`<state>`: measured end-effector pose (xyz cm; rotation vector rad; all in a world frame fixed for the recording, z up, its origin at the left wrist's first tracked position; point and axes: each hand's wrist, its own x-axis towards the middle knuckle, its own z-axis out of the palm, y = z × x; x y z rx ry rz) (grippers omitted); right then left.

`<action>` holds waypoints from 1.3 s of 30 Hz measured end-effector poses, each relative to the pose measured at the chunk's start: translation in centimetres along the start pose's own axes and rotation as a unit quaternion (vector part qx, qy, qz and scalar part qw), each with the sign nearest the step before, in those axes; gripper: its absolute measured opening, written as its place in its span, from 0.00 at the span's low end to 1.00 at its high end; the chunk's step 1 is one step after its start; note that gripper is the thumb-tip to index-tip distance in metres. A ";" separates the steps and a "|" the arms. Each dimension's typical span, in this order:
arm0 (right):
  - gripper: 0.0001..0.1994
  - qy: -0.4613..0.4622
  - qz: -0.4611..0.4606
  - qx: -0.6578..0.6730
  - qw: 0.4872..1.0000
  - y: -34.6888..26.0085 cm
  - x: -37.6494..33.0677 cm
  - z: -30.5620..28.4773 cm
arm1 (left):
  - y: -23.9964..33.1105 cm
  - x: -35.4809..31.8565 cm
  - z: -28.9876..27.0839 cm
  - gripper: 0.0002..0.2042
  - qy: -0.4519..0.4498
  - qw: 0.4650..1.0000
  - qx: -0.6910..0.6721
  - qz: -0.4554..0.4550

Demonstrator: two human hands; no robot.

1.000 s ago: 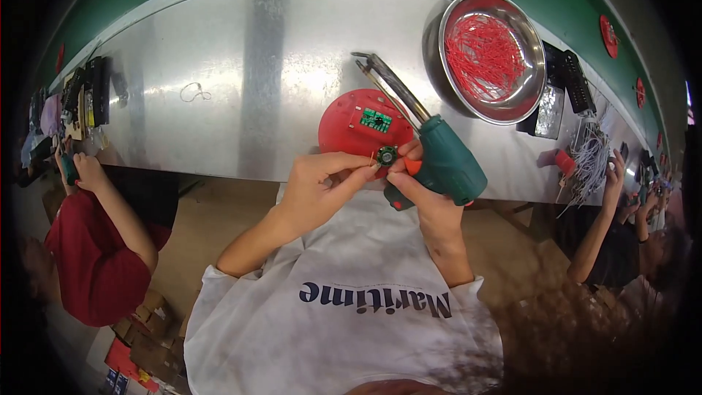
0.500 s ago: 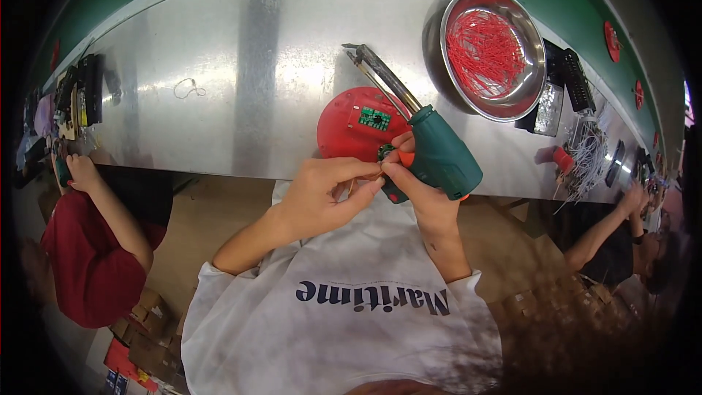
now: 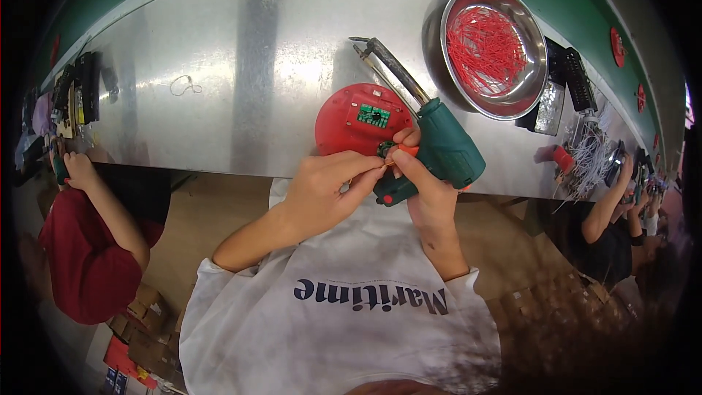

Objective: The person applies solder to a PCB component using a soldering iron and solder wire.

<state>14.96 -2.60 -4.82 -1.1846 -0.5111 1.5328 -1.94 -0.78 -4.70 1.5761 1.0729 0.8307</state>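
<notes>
My right hand (image 3: 430, 189) is wrapped around a green soldering gun (image 3: 450, 143). Its orange trigger is partly covered by my fingers, and its long metal tip points up and to the left. The right thumb and forefinger meet my left hand (image 3: 325, 186), which is closed in a pinch on a thin yellowish wire (image 3: 388, 164). Just above the fingertips shows a small dark-green part (image 3: 385, 148), partly hidden. Behind the hands, on the metal table, lies a red disc (image 3: 338, 128) carrying a green circuit board (image 3: 374, 115).
A steel bowl (image 3: 537, 77) of short red wires (image 3: 486, 51) stands at the back right. Farther right are a red spool (image 3: 563, 160) and bundled white wires (image 3: 587, 157). A loose wire loop (image 3: 186, 85) lies left. People work at both sides.
The soldering gun has shifted slightly right and its tip a little up. My right thumb has moved up and right at the pinch. A person at the right has raised an arm.
</notes>
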 end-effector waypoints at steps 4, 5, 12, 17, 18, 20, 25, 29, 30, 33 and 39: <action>0.11 0.014 0.015 0.007 1.000 -0.2 -0.2 0.5 | 0.0 -0.2 0.1 0.06 -0.005 1.000 0.008 0.002; 0.12 0.016 0.020 0.012 1.000 -0.2 -0.2 0.5 | 0.0 -0.3 0.2 0.06 0.004 1.000 0.007 0.006; 0.12 0.031 -0.005 0.015 0.999 0.7 -0.2 0.1 | 0.1 -0.2 1.0 0.08 0.069 0.997 0.036 0.025; 0.11 0.033 0.006 0.022 0.999 -0.1 -0.3 -0.2 | -0.9 -0.2 0.6 0.08 0.083 0.993 0.057 0.066; 0.11 0.033 0.006 0.023 0.999 -0.4 -0.5 -0.4 | -1.1 -0.2 0.4 0.09 0.083 0.990 0.081 0.074; 0.09 0.051 0.003 -0.013 0.999 -1.1 -1.1 -1.3 | -1.3 -0.2 0.6 0.08 0.107 0.992 0.070 0.004; 0.08 -0.019 -0.016 -0.067 0.997 -1.4 -2.9 -5.3 | -2.3 1.5 0.4 0.06 0.135 0.985 0.108 0.027; 0.09 -0.003 -0.019 -0.215 0.976 -1.7 -4.1 -6.8 | -2.1 2.1 0.6 0.04 0.128 0.989 0.072 0.005; 0.09 -0.003 -0.017 -0.216 0.976 -1.7 -4.2 -7.3 | -2.1 2.1 0.6 0.03 0.129 0.990 0.063 0.002; 0.08 -0.019 -0.029 -0.308 0.951 -1.6 -4.6 -8.3 | -1.9 2.2 0.6 0.03 0.127 0.989 0.068 -0.009; 0.08 -0.004 -0.014 -0.315 0.949 -1.9 -4.8 -8.6 | -1.9 2.2 0.6 0.03 0.121 0.990 0.066 -0.028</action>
